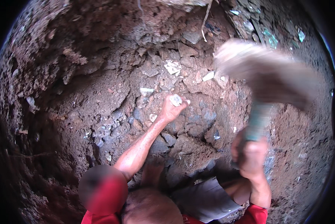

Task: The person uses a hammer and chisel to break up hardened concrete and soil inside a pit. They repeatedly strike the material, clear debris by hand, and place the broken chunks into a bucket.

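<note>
My left hand (169, 110) makes a fist low over the broken ground. Out of its top shows the pale, shiny, roundish end of what looks like a chisel (175, 99); the rest is hidden in and below the fist. My right hand (251, 153) is wrapped round the green handle (259, 120) of a heavy hammer. The hammer's head (264, 71) is raised up to the right of the left hand and smeared by motion. Beneath both hands lies reddish-brown soil with cracked rock (190, 153).
A dug earth wall (81, 33) rises at the far side and left. A thin root (206, 22) hangs at the top. Pale chips (172, 67) and greenish pieces (270, 39) lie scattered about. My legs in grey shorts (206, 199) are at the lower edge, close to loose rock.
</note>
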A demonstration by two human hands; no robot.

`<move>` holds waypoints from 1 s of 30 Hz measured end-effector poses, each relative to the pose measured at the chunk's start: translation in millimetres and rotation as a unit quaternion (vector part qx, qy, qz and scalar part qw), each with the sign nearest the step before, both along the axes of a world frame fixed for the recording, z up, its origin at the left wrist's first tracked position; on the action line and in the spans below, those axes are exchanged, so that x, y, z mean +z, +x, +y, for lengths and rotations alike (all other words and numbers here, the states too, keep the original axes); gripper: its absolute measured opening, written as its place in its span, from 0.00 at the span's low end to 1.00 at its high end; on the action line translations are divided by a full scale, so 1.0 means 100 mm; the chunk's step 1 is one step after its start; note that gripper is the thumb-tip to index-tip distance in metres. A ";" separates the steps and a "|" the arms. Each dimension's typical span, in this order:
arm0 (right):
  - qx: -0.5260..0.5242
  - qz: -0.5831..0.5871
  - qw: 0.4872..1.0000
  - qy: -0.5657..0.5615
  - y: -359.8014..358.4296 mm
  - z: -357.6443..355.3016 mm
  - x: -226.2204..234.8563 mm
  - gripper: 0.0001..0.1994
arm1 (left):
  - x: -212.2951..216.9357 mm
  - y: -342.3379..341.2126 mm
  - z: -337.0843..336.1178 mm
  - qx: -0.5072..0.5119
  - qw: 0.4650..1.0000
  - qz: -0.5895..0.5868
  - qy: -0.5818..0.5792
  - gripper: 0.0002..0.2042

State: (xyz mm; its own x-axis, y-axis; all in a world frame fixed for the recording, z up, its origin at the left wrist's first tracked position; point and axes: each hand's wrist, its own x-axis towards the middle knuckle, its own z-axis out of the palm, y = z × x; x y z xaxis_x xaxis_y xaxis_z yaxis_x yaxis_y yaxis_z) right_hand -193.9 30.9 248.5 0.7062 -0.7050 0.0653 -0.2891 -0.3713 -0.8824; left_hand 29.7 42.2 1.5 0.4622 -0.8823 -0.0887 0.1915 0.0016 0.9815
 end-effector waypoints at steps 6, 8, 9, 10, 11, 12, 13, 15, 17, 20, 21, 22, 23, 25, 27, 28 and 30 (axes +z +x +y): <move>0.005 0.331 0.939 0.095 0.08 -0.11 -0.13 0.22 | 0.07 0.05 -0.02 -0.038 0.988 -0.073 -0.133 0.12; -0.025 0.253 0.964 0.079 0.17 0.00 0.18 0.22 | 0.11 0.06 0.15 -0.019 0.995 -0.063 -0.076 0.19; -0.038 0.211 0.975 0.065 0.24 0.02 0.33 0.23 | 0.13 0.13 0.15 -0.012 0.995 -0.073 -0.068 0.19; -0.046 0.119 0.990 0.055 0.18 0.06 0.43 0.23 | 0.13 0.09 0.14 -0.017 0.995 -0.073 -0.061 0.19; -0.052 0.026 0.997 0.046 0.13 0.09 0.50 0.23 | 0.13 0.07 0.14 -0.021 0.996 -0.073 -0.052 0.19; -0.083 -0.085 0.990 0.071 0.23 0.18 0.54 0.24 | 0.15 0.09 0.14 -0.026 0.995 -0.083 -0.047 0.18; -0.112 -0.195 0.970 0.096 0.33 0.26 0.54 0.26 | 0.12 0.09 0.14 -0.025 0.995 -0.080 -0.048 0.17; -0.089 -0.275 0.951 0.114 0.30 0.22 0.18 0.24 | 0.06 0.06 0.10 -0.028 0.995 -0.070 -0.059 0.15; -0.075 0.087 0.993 -0.027 0.19 0.18 -0.08 0.18 | 0.07 0.04 0.04 -0.049 0.992 -0.106 -0.046 0.11; 0.043 0.391 0.918 -0.060 0.27 0.12 -0.21 0.19 | 0.01 -0.09 0.19 0.000 0.989 -0.103 -0.108 0.09; 0.063 0.387 0.918 -0.055 0.31 0.01 -0.09 0.19 | -0.02 -0.05 0.09 0.040 0.981 -0.099 -0.160 0.09; 0.041 0.339 0.939 -0.035 0.33 0.02 -0.02 0.19 | -0.12 -0.05 0.17 -0.010 0.987 -0.072 -0.141 0.11; 0.017 0.290 0.957 -0.013 0.35 0.05 0.09 0.19 | -0.21 0.01 0.18 -0.016 0.991 -0.073 -0.114 0.11; -0.063 0.168 0.983 0.041 0.33 0.21 0.34 0.21 | -0.12 0.04 0.14 -0.037 0.996 -0.055 -0.056 0.12; -0.020 -0.084 0.995 0.043 0.28 0.23 0.35 0.18 | -0.19 0.03 0.21 0.012 0.994 -0.104 -0.043 0.13; -0.044 -0.115 0.991 0.043 0.31 0.28 0.31 0.18 | -0.21 0.03 0.18 -0.016 0.995 -0.091 -0.040 0.12; -0.090 -0.178 0.979 0.034 0.42 0.35 0.08 0.18 | -0.18 0.09 0.12 -0.128 0.985 -0.112 0.039 0.11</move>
State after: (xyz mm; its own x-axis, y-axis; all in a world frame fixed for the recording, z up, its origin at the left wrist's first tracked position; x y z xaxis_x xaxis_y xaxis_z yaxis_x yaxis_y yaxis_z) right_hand -152.2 66.2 256.1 0.5112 -0.8274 0.2325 -0.0144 -0.2787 -0.9603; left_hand 38.4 54.6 -16.3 0.2408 -0.9670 -0.0830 -0.0448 -0.0965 0.9943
